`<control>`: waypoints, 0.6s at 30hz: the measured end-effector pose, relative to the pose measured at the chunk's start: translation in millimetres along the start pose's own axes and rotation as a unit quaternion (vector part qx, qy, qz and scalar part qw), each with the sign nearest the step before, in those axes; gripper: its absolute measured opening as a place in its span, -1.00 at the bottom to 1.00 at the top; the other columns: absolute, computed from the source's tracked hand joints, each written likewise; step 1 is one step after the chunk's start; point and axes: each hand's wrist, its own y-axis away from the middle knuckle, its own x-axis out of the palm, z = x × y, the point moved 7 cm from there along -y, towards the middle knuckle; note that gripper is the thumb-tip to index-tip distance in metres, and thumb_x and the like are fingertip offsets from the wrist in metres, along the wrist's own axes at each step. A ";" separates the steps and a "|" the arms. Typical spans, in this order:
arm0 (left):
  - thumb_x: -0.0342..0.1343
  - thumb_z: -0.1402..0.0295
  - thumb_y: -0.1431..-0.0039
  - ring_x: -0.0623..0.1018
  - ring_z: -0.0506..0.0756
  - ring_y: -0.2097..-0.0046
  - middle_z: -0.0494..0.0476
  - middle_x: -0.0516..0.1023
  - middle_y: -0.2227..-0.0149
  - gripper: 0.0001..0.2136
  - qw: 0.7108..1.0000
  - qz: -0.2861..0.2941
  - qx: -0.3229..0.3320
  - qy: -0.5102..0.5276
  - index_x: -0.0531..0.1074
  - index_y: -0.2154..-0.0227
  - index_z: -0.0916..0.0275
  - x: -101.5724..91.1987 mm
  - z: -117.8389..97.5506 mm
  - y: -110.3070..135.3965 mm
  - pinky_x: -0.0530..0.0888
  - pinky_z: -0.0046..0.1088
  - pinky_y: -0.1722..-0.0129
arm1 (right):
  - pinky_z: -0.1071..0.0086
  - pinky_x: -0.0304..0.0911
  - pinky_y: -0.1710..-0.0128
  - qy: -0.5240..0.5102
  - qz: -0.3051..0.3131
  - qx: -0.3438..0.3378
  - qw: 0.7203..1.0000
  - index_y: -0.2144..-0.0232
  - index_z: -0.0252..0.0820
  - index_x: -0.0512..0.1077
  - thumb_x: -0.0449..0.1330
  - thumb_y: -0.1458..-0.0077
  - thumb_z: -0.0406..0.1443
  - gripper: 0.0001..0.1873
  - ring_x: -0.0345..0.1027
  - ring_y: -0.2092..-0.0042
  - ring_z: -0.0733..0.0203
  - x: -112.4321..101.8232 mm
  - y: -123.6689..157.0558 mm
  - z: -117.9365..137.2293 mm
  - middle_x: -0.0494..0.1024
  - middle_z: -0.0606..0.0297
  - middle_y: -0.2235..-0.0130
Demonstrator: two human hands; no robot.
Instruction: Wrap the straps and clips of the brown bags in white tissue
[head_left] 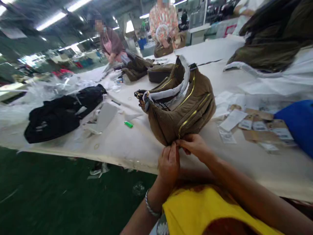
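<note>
- Both hands are working at the lower edge of the brown ribbed handbag (163,120); the step in hand seems to be a small finishing or checking work at the seam.
- The left hand (169,161) is bending its fingers closely and is pinching at this lower edge; the right hand (195,147) is pinching just beside it, with thumb and forefinger together.
- What exactly the fingertips are holding there is too small to tell.
- The next move seems to be calling for fine fingertip control, while the handbag is staying steady.
- The handbag is standing near the near edge of the tabletop (117,140), directly beyond the hands, and its front zipper (192,116) is running down towards the fingertips.
- A green lighter (128,124) is lying left of the handbag; paper tags (259,125) are lying to its right, also towards the near edge.
</note>
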 end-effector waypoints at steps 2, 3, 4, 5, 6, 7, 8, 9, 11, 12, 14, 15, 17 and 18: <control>0.01 0.49 -0.10 0.45 0.11 0.23 0.27 0.49 0.29 -0.77 0.994 0.025 -0.094 0.059 0.40 0.16 0.35 -2.0 7.1 -6.4 0.38 -0.39 0.21 | 0.53 -0.06 0.71 -0.025 0.009 -0.021 0.999 0.70 -0.30 0.30 0.19 0.10 -0.13 -0.64 0.06 0.69 0.45 -0.5 4.2 1.2 0.24 0.42 0.75; 0.01 0.46 -0.11 0.46 0.09 0.25 0.23 0.49 0.31 -0.80 0.982 0.037 -0.152 0.104 0.42 0.20 0.32 -1.7 11.9 -8.4 0.38 -0.42 0.23 | 0.53 -0.02 0.69 -0.037 0.013 -0.029 0.999 0.68 -0.30 0.33 0.19 0.11 -0.14 -0.66 0.08 0.67 0.44 -1.0 6.4 1.5 0.27 0.41 0.72; 0.02 0.43 -0.10 0.46 0.07 0.29 0.20 0.49 0.34 -0.82 0.961 0.049 -0.217 0.162 0.44 0.25 0.31 -0.1 17.5 -9.0 0.39 -0.45 0.28 | 0.53 0.01 0.67 -0.048 0.015 -0.035 0.998 0.66 -0.31 0.35 0.20 0.11 -0.14 -0.68 0.11 0.65 0.43 -1.6 8.9 1.6 0.30 0.39 0.70; 0.04 0.39 -0.09 0.45 0.03 0.37 0.15 0.48 0.41 -0.85 0.921 0.066 -0.301 0.236 0.45 0.32 0.30 4.8 24.1 -6.5 0.38 -0.50 0.37 | 0.52 0.06 0.64 -0.067 0.020 -0.039 0.997 0.62 -0.31 0.38 0.21 0.12 -0.15 -0.70 0.14 0.63 0.42 -2.0 11.3 1.5 0.33 0.38 0.67; 0.07 0.37 -0.06 0.41 -0.02 0.46 0.10 0.45 0.50 -0.87 0.863 0.077 -0.383 0.320 0.45 0.39 0.31 11.3 28.7 -2.0 0.34 -0.54 0.47 | 0.51 0.10 0.61 -0.079 0.021 -0.040 0.996 0.59 -0.31 0.40 0.21 0.13 -0.16 -0.73 0.17 0.61 0.41 -2.7 13.7 1.0 0.36 0.37 0.64; 0.10 0.36 -0.02 0.34 -0.06 0.54 0.05 0.39 0.57 -0.88 0.790 0.081 -0.454 0.404 0.44 0.45 0.33 18.2 30.4 3.3 0.28 -0.58 0.55 | 0.50 0.13 0.59 -0.082 0.019 -0.041 0.996 0.57 -0.31 0.41 0.21 0.13 -0.18 -0.75 0.19 0.59 0.40 -3.8 15.8 0.4 0.37 0.36 0.62; 0.14 0.37 0.02 0.28 -0.09 0.59 0.02 0.35 0.61 -0.88 0.711 0.077 -0.507 0.480 0.41 0.50 0.34 24.5 29.3 8.0 0.23 -0.60 0.61 | 0.49 0.14 0.57 -0.075 0.016 -0.043 0.996 0.56 -0.31 0.42 0.21 0.13 -0.19 -0.76 0.20 0.58 0.39 -4.9 17.7 -0.2 0.39 0.35 0.61; 0.17 0.39 0.07 0.25 -0.11 0.61 0.01 0.32 0.63 -0.88 0.636 0.069 -0.544 0.543 0.39 0.54 0.36 29.5 26.6 11.6 0.19 -0.63 0.63 | 0.48 0.15 0.56 -0.063 0.012 -0.047 0.997 0.56 -0.31 0.42 0.21 0.13 -0.21 -0.78 0.21 0.58 0.38 -5.8 19.2 -0.6 0.39 0.35 0.62; 0.21 0.46 0.14 0.24 -0.14 0.61 0.02 0.33 0.62 -0.87 0.515 0.059 -0.590 0.619 0.35 0.57 0.38 36.3 20.2 17.3 0.17 -0.66 0.65 | 0.47 0.16 0.54 -0.044 0.006 -0.062 0.997 0.56 -0.30 0.42 0.19 0.12 -0.24 -0.81 0.22 0.57 0.37 -6.5 21.2 -0.2 0.39 0.35 0.62; 0.21 0.49 0.16 0.23 -0.15 0.61 0.02 0.33 0.60 -0.86 0.467 0.061 -0.608 0.640 0.34 0.56 0.39 38.6 16.9 20.3 0.16 -0.68 0.66 | 0.47 0.17 0.52 -0.042 0.002 -0.073 0.996 0.55 -0.30 0.42 0.18 0.12 -0.25 -0.83 0.23 0.56 0.36 -6.5 22.0 0.6 0.39 0.35 0.61; 0.18 0.54 0.13 0.23 -0.18 0.61 0.03 0.31 0.59 -0.89 0.388 0.065 -0.637 0.663 0.34 0.54 0.42 41.4 10.6 26.5 0.14 -0.72 0.68 | 0.46 0.18 0.50 -0.041 -0.011 -0.097 0.994 0.53 -0.27 0.41 0.16 0.11 -0.28 -0.87 0.24 0.54 0.35 -6.2 23.3 2.7 0.40 0.36 0.60; 0.16 0.56 0.10 0.22 -0.18 0.62 0.03 0.30 0.58 -0.91 0.359 0.067 -0.648 0.668 0.33 0.53 0.43 42.2 8.0 29.2 0.14 -0.73 0.69 | 0.46 0.19 0.48 -0.037 -0.019 -0.106 0.993 0.52 -0.27 0.40 0.15 0.11 -0.30 -0.89 0.25 0.53 0.34 -6.1 23.9 3.6 0.40 0.36 0.59; 0.10 0.57 0.04 0.22 -0.19 0.63 0.03 0.29 0.57 -0.96 0.324 0.069 -0.663 0.672 0.33 0.50 0.45 43.1 4.1 33.4 0.15 -0.74 0.70 | 0.47 0.19 0.47 -0.016 -0.033 -0.121 0.992 0.52 -0.25 0.39 0.12 0.11 -0.34 -0.92 0.26 0.52 0.34 -5.0 24.7 4.6 0.40 0.37 0.58; 0.08 0.57 0.02 0.22 -0.19 0.63 0.03 0.29 0.58 -0.97 0.316 0.072 -0.667 0.671 0.33 0.49 0.45 43.6 2.7 35.0 0.16 -0.75 0.70 | 0.48 0.18 0.48 -0.003 -0.039 -0.126 0.991 0.53 -0.25 0.38 0.10 0.11 -0.36 -0.93 0.25 0.52 0.35 -4.4 24.7 4.5 0.39 0.38 0.59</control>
